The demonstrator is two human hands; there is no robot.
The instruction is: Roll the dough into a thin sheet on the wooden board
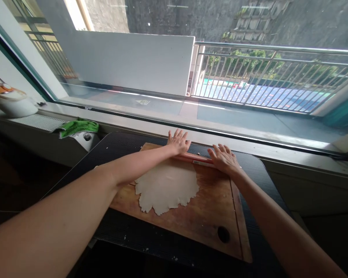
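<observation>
A flat sheet of pale dough (168, 189) with a ragged near edge lies on a wooden cutting board (211, 208). Across the dough's far edge runs a reddish rolling pin (195, 158). My left hand (179, 143) rests palm down on the pin's left part, fingers spread and stretched forward. On the pin's right end lies my right hand (224, 158), also flat, with its fingers extended away from me. Neither hand wraps around the pin. The pin's two ends are hidden under my hands.
The board sits on a dark table (150, 227) with crumbs near its front edge. Behind it are a window sill (150, 125) and a large window facing a railing (266, 77). A green cloth (79, 126) and a white container (14, 102) stand at the left.
</observation>
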